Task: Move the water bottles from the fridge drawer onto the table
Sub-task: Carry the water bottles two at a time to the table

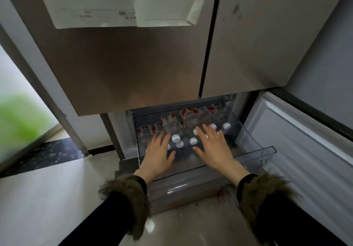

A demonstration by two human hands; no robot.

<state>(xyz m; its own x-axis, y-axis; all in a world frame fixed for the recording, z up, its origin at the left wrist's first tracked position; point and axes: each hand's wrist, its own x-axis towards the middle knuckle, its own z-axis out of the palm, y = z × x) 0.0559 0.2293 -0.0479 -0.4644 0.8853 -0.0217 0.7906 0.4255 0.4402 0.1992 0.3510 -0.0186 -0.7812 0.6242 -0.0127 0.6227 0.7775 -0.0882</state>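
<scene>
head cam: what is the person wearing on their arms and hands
Both arms are in black sleeves ending in shaggy olive-brown fur cuffs at the wrists. The left hand and right hand are bare: no gloves, and no rings or watch that this view shows.

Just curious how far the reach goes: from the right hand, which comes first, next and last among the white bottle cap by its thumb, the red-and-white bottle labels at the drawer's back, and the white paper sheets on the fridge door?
From the right hand:
1. White bottle cap, beside the thumb.
2. Red-and-white bottle labels, at the drawer's back.
3. White paper sheets, high on the fridge door.
</scene>
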